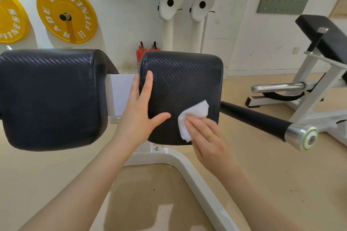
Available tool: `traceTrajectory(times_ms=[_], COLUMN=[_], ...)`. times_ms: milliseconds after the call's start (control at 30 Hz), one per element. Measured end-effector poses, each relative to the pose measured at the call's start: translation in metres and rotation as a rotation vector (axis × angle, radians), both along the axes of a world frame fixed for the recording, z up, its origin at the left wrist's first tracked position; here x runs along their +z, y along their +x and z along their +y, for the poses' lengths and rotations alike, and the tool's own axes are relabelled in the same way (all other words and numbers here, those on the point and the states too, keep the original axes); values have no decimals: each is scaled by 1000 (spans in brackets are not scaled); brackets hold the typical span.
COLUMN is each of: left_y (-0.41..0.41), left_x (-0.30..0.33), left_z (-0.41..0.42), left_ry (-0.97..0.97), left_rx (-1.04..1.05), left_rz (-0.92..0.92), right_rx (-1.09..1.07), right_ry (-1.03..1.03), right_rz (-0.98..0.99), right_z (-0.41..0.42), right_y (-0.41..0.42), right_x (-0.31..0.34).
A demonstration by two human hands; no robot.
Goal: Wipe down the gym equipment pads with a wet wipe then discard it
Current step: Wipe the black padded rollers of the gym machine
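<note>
Two hands on right pad (185,80): left hand (139,112) clasping edge, right hand (208,140) flat on wipe (193,118), liable to slip off if pressure eases.

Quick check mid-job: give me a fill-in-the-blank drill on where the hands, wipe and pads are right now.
1. The right hand presses a white ____ against the right pad.
2. The left hand holds that pad's ____ edge, thumb on its face.
3. The left pad has ____ hand on it.
4. A gold ____ shows on a right-hand finger.

Missing words: wipe; left; no; ring
</note>
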State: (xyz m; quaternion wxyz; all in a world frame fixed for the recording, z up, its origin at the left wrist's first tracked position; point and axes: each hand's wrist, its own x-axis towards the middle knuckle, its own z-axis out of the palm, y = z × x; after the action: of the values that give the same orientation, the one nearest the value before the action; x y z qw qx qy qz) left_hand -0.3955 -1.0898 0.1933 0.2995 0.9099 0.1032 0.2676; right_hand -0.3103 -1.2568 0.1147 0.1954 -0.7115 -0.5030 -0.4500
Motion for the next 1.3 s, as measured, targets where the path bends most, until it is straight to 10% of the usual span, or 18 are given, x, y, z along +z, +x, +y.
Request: traceTrajectory(times_ms=[567, 833, 1300], left_y=[-1, -4, -7], left_x=[-5, -4, -4], left_z=[3, 13, 30], left_ry=[-22, -231, -764], left_rx=[-43, -164, -286], left_rz=[-37, -54, -76], right_rx=[-106, -230, -168], right_ry=[303, -105, -206], right_rz=[118, 149, 23], right_z=[17, 28, 97], right_y=[28, -18, -22], right_x=[55, -14, 52])
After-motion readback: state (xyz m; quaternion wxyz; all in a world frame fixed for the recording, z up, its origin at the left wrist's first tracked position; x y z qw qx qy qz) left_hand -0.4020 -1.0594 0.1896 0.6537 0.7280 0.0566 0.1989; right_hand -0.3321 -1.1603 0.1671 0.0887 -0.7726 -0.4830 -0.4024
